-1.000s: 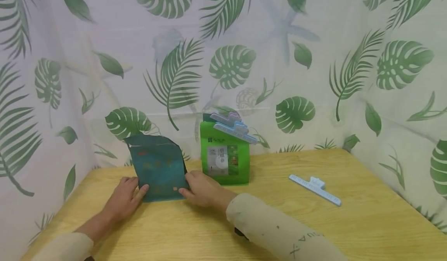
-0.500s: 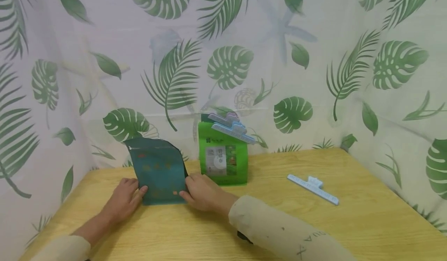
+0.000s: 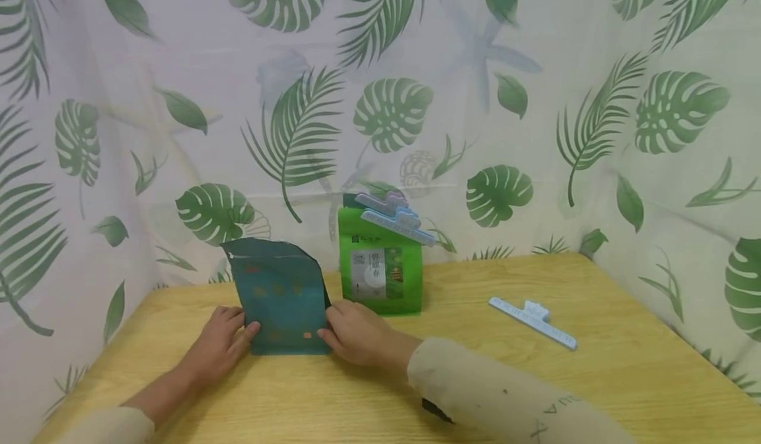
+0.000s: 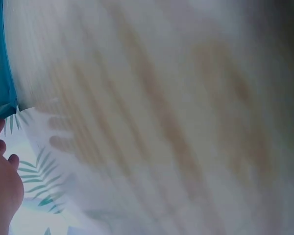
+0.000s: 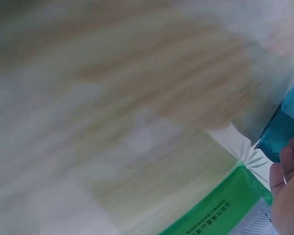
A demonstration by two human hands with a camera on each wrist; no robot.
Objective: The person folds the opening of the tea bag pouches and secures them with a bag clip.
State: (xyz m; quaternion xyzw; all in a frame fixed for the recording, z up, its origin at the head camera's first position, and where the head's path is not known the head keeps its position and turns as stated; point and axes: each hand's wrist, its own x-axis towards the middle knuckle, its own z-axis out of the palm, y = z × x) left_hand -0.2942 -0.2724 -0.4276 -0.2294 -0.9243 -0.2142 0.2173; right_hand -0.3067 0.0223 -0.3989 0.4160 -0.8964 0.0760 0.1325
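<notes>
A teal pouch (image 3: 287, 305) stands upright on the wooden table, its top edge unsealed and leaning back a little. My left hand (image 3: 218, 341) holds its lower left side, thumb on the front. On the opposite side my right hand (image 3: 367, 338) grips the lower right edge, with the thumb at the front and fingers along the side fold. The left wrist view catches the pouch's teal corner (image 4: 0, 68) beside the fingers. In the right wrist view, fingers lie against the teal side (image 5: 283, 134), partly cut off by the frame.
Behind and to the right stands a green tea pouch (image 3: 380, 265), with a light blue sealing clip (image 3: 398, 224) and a lilac clip (image 3: 380, 202) at its top. Another light blue clip (image 3: 533, 322) lies on the table (image 3: 475, 391) at right. A leaf-printed cloth (image 3: 416, 47) hangs behind.
Both hands and the teal pouch have shifted slightly right and toward me. The green pouch and the clips have stayed where they were.
</notes>
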